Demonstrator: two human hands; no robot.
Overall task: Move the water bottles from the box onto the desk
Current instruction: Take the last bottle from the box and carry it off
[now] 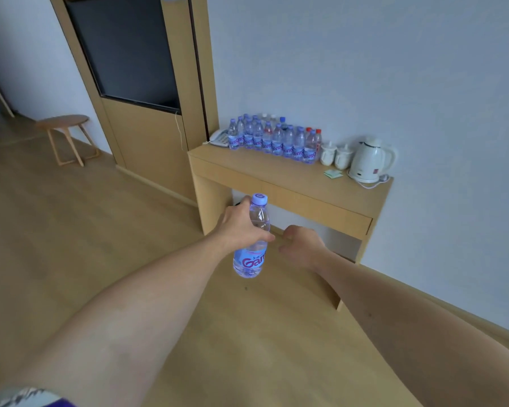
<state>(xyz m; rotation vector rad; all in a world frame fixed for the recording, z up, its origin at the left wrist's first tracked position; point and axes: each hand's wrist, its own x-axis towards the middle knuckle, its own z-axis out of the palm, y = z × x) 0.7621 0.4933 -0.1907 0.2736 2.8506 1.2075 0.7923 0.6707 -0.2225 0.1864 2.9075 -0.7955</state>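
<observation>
Water bottle (252, 239) with a lilac cap and a purple label is held upright in the air, in front of the desk (265, 171) and below its top, over the wooden floor (71, 230). The left hand (238, 227) grips it around the upper body, fingers curled behind and the thumb across the front. The right hand (301, 245) hangs just beside the bottle without touching it, fingers loosely curled and holding nothing.

On the desk a cluster of water bottles (274, 139) stands along the back edge toward the left corner (a few have red or white caps). A telephone (219, 138) sits at the back left corner, just beside them. Right of the cluster come two white mugs (335, 155), then a white kettle (368, 160) near the right edge, with small green packets (333, 173) in front of the mugs.
</observation>
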